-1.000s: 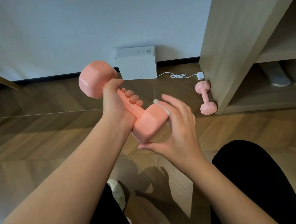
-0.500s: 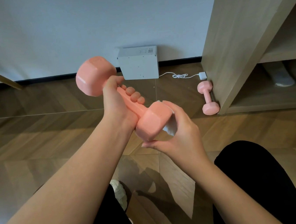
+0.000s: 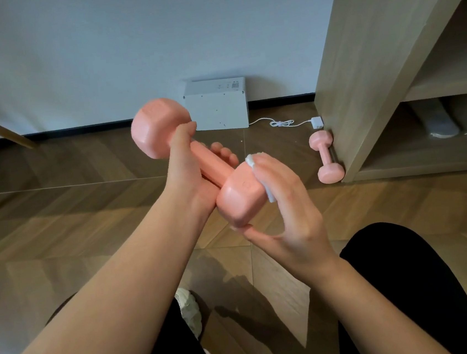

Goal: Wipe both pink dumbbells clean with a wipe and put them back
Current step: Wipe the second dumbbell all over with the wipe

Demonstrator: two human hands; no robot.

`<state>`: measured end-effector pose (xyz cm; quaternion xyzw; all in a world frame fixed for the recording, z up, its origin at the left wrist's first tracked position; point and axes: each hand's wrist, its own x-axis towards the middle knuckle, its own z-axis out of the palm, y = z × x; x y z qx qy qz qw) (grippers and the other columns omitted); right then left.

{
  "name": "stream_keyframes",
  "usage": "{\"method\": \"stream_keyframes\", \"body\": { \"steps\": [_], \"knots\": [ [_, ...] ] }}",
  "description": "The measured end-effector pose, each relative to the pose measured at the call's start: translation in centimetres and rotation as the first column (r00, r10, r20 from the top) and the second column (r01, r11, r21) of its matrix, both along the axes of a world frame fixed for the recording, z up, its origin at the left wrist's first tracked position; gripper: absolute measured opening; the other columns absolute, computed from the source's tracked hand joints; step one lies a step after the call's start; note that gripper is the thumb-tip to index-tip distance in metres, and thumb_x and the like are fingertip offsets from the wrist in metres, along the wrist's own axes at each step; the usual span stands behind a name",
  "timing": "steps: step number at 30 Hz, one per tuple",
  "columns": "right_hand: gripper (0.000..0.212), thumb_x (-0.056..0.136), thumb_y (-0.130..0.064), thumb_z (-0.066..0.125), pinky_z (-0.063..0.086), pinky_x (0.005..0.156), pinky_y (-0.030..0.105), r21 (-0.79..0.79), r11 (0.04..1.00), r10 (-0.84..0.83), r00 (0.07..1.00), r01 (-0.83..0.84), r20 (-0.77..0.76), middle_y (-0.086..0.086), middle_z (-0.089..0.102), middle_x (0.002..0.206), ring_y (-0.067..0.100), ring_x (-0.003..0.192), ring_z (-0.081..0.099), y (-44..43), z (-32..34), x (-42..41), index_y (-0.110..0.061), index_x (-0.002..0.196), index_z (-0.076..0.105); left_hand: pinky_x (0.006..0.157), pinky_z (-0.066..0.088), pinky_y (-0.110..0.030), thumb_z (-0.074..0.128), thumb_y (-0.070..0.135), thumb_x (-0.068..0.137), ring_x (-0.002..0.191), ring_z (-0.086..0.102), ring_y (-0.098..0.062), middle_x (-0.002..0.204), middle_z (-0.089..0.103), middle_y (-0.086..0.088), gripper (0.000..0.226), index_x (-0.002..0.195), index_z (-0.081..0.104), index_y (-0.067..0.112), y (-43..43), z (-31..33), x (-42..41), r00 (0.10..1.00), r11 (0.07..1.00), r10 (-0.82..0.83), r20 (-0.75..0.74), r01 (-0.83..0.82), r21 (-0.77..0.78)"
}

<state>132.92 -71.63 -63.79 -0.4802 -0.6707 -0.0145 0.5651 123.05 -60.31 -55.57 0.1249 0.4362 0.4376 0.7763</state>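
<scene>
Black trousers (image 3: 411, 288) fill the bottom of my view, over a wood-grain floor (image 3: 58, 224) laid in a herringbone pattern and glossy enough to throw back shadows. Above them the left hand (image 3: 189, 175) has its fingers curled tight round the bar of the held dumbbell (image 3: 217, 170), which sits tilted in the air, one head up and away, the other low and close to me. The right hand (image 3: 285, 214) curves its fingers over a crumpled white wipe (image 3: 256, 160) and presses it against the side of the near head, with the thumb tucked under that head. The coating looks matte and slightly pebbled, probably rubber or vinyl, and the heads are faceted blocks with softened corners on a round bar. I judge the job to be in its first half: this weight is mid-wipe, and I cannot tell whether its far head or bar has been done. Further back the second dumbbell (image 3: 325, 157) lies on the floor touching the foot of the pale laminate shelf unit (image 3: 373, 61), apparently not yet taken up. Beyond it a white box (image 3: 216, 106) with a thin white cable (image 3: 278, 123) sits against the plain wall (image 3: 97, 47).
</scene>
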Motion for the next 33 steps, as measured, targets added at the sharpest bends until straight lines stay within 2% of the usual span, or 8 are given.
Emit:
{"method": "stream_keyframes", "body": {
  "steps": [3,6,10,14,20,25,30,33],
  "knots": [
    [0.061,0.086,-0.011,0.079,0.042,0.11,0.047,0.02,1.0,-0.007,0.984,0.004,0.18,0.018,0.05,0.142,0.032,0.139,0.043,0.1,0.0,0.1,0.001,0.135,0.046,0.052,0.05,-0.023,0.072,0.03,0.083,0.044,0.05,-0.016,0.051,0.048,-0.002,0.029,0.076,0.053,0.01,0.0,-0.1,-0.1,0.992,0.998,-0.05,-0.119,0.046,-0.035],
    [0.066,0.084,-0.012,0.081,0.038,0.114,0.044,-0.058,0.997,0.055,0.983,-0.045,0.177,0.019,0.047,0.144,0.032,0.141,0.039,0.0,0.2,0.0,0.001,0.138,0.045,0.045,0.044,-0.018,0.071,0.032,0.086,0.036,0.044,-0.012,0.046,0.045,0.001,0.033,0.072,0.049,0.012,0.2,-0.5,-0.2,0.993,0.993,-0.034,-0.116,0.02,-0.114],
    [0.067,0.084,-0.022,0.08,0.038,0.114,0.036,-0.217,0.967,0.115,0.989,-0.134,-0.098,0.011,0.05,0.145,0.021,0.14,0.042,-0.4,0.9,0.0,-0.001,0.139,0.049,0.04,0.031,-0.018,0.063,0.032,0.092,0.038,0.032,-0.01,0.049,0.037,0.006,0.035,0.07,0.04,0.018,0.7,-0.8,-0.5,0.997,1.0,0.013,-0.078,-0.014,-0.019],
    [0.054,0.092,-0.031,0.068,0.045,0.098,0.015,-0.333,0.93,0.013,0.918,-0.157,-0.397,-0.003,0.056,0.139,0.002,0.13,0.049,-0.7,1.5,-0.7,-0.012,0.14,0.052,0.039,0.029,-0.018,0.059,0.026,0.091,0.037,0.027,-0.01,0.047,0.032,0.007,0.035,0.064,0.038,0.02,0.8,-0.4,-0.6,0.997,0.998,0.03,-0.064,-0.026,0.061],
    [0.041,0.087,-0.004,0.074,0.045,0.108,0.043,-0.086,0.994,0.036,0.965,-0.06,-0.259,0.012,0.061,0.134,0.022,0.133,0.053,-1.0,1.7,-1.1,0.005,0.125,0.062,0.039,0.028,-0.019,0.053,0.019,0.089,0.037,0.024,-0.01,0.048,0.028,0.007,0.037,0.057,0.035,0.019,0.3,-0.4,-0.5,0.999,0.999,0.035,0.026,-0.036,0.041],
    [0.059,0.085,-0.028,0.074,0.043,0.105,0.019,-0.323,0.943,-0.046,0.929,-0.082,-0.368,0.0,0.057,0.141,0.003,0.134,0.048,-1.3,2.2,-0.8,-0.009,0.138,0.056,0.042,0.027,-0.02,0.05,0.018,0.087,0.039,0.022,-0.011,0.049,0.027,0.007,0.032,0.059,0.034,0.02,0.3,-0.2,-0.8,0.998,0.991,0.068,-0.016,-0.066,0.117],
    [0.056,0.083,-0.018,0.077,0.043,0.11,0.033,-0.271,0.962,-0.046,0.949,-0.042,-0.311,0.007,0.057,0.14,0.013,0.137,0.047,-1.6,2.2,-1.4,-0.002,0.134,0.059,0.043,0.027,-0.021,0.049,0.018,0.087,0.04,0.021,-0.012,0.05,0.025,0.007,0.031,0.059,0.034,0.019,0.3,-0.1,-0.9,0.999,0.988,0.044,-0.027,-0.04,0.151],
    [0.069,0.085,-0.028,0.077,0.037,0.106,0.011,-0.456,0.878,-0.026,0.937,-0.146,-0.348,-0.007,0.051,0.147,-0.006,0.136,0.039,-1.4,2.8,-0.9,-0.016,0.146,0.048,0.042,0.026,-0.022,0.048,0.018,0.087,0.04,0.019,-0.012,0.05,0.024,0.006,0.03,0.061,0.033,0.019,0.3,0.1,-0.9,0.999,0.976,0.012,-0.049,-0.001,0.219]
  ]
}}
